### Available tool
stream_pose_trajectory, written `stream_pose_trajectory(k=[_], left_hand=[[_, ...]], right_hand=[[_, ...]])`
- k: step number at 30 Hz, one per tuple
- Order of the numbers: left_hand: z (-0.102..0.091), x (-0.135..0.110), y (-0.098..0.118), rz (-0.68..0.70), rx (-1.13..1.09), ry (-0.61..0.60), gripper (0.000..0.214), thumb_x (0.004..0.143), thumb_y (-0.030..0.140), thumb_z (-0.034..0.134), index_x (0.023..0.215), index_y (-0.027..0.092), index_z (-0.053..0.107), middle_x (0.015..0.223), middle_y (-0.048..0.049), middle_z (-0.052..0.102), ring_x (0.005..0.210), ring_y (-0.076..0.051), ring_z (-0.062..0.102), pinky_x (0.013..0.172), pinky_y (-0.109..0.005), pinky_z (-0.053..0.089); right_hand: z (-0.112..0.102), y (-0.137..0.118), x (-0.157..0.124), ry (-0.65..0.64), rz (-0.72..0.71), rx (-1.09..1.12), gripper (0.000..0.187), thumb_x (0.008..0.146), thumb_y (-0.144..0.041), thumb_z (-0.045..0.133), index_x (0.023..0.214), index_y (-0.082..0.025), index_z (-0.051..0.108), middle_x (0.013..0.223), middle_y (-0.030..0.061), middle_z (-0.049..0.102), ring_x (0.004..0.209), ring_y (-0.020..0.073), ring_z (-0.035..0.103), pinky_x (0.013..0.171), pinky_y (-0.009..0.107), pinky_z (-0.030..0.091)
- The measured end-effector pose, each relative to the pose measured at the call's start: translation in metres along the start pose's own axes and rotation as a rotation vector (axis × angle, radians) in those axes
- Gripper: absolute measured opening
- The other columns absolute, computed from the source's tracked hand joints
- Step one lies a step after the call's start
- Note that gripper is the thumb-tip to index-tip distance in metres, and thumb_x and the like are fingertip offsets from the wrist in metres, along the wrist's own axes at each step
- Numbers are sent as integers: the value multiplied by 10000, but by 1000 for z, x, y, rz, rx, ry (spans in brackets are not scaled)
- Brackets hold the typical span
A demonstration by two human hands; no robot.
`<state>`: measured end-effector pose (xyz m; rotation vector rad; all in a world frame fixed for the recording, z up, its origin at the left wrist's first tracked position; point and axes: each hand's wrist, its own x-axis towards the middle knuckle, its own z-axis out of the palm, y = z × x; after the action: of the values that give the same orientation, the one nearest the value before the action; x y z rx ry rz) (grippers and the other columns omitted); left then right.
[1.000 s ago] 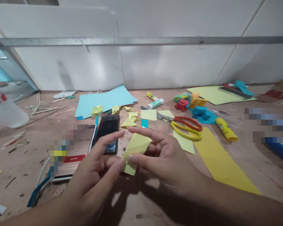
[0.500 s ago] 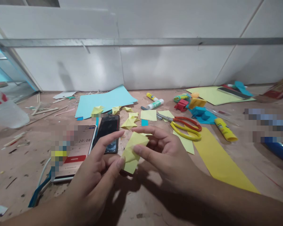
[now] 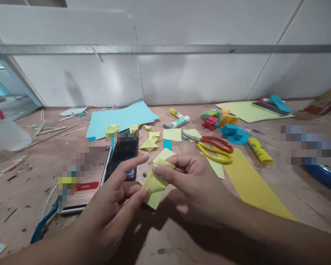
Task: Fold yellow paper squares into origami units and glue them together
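Observation:
Between both hands is a small creased piece of pale yellow paper point(image 3: 155, 187), held above the table and slanting up to the right. My left hand point(image 3: 117, 202) pinches its lower left edge between thumb and a bent finger, while the index finger points out freely. With thumb on top and fingers behind, my right hand point(image 3: 193, 180) grips the upper part, where a flap is folded over. Just beyond lie several folded yellow paper pieces point(image 3: 150, 143). A flat yellow paper square point(image 3: 172, 135) rests near them, beside scissors point(image 3: 216, 149) with red and yellow handles.
To the left lie a dark phone point(image 3: 122, 156) and a lit phone point(image 3: 91, 180) with a cable. Light blue sheets point(image 3: 121, 119) sit near the wall. Glue sticks point(image 3: 260, 151), a yellow strip point(image 3: 256, 187) and small coloured paper models point(image 3: 231, 132) are on the right.
My right thumb has moved up the paper, and its top edge is now folded over. The left hand keeps its pinch. The whole view has shifted slightly.

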<state>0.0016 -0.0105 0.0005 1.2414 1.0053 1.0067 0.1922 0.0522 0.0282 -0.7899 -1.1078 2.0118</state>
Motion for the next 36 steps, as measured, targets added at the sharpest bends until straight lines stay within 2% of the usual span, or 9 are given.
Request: stream_pose_trajectory(k=[3, 6, 8, 10, 15, 19, 25, 30, 36], left_hand=[[2, 0, 2, -5, -31, 36, 579, 1016, 409, 590, 1527, 336, 328, 791, -6, 712, 647, -133, 626, 603, -204, 476], [7, -1, 7, -34, -46, 95, 572, 1005, 391, 616, 1511, 338, 355, 758, 12, 699, 625, -114, 601, 597, -185, 454], [10, -2, 10, -46, -50, 118, 572, 999, 403, 622, 1505, 333, 366, 774, 5, 716, 627, -120, 618, 592, -189, 458], [11, -1, 13, -53, -64, 144, 573, 989, 405, 633, 1495, 316, 380, 823, -17, 749, 661, -136, 658, 609, -200, 485], [13, -2, 14, -70, -106, 157, 569, 987, 389, 641, 1489, 310, 386, 815, -10, 764, 716, -152, 698, 655, -208, 523], [13, -3, 15, -84, -132, 119, 571, 990, 395, 636, 1486, 336, 360, 834, 1, 762, 619, -128, 651, 654, -242, 531], [12, -1, 19, -59, -92, 185, 533, 981, 336, 644, 1458, 308, 407, 721, 27, 723, 634, -150, 674, 670, -261, 554], [6, -1, 24, -37, -142, 219, 592, 969, 354, 663, 1481, 328, 368, 709, 48, 667, 622, -126, 641, 594, -196, 516], [-7, -1, 17, -13, -196, 78, 531, 959, 369, 684, 1435, 332, 452, 746, 27, 676, 621, -114, 598, 586, -177, 483]], right_hand=[[1, 1, 1, 46, -49, -48, 147, 741, -197, 888, 733, -177, 742, 688, -23, 743, 546, 107, 668, 506, 179, 555], [3, 3, 1, 80, -33, -113, 369, 635, -149, 944, 940, -209, 746, 773, -20, 766, 669, 141, 707, 624, 222, 587], [4, 5, 2, 66, -6, -174, 481, 636, -143, 941, 1060, -229, 731, 750, -24, 750, 741, 166, 720, 688, 249, 588], [4, 6, 2, 50, -26, -227, 470, 673, -142, 919, 1095, -227, 732, 714, -27, 725, 805, 179, 723, 740, 258, 580], [2, 7, 4, 26, -86, -194, 478, 721, -140, 878, 1168, -206, 722, 843, 3, 757, 792, 155, 709, 694, 226, 562], [4, 7, 1, 36, -77, -193, 531, 695, -134, 897, 1182, -187, 693, 838, 5, 750, 721, 138, 681, 612, 207, 538], [-2, 2, -3, 34, -173, -319, 472, 851, -212, 787, 1284, -238, 600, 697, -56, 659, 612, 130, 656, 566, 236, 529], [-20, -8, 2, 144, -462, -595, 346, 915, -177, 719, 1239, -247, 618, 764, -41, 670, 716, 105, 633, 670, 214, 497], [-21, -10, 3, 39, -548, -696, 234, 986, -321, 657, 1199, -225, 676, 954, 35, 737, 903, 168, 692, 794, 281, 545]])
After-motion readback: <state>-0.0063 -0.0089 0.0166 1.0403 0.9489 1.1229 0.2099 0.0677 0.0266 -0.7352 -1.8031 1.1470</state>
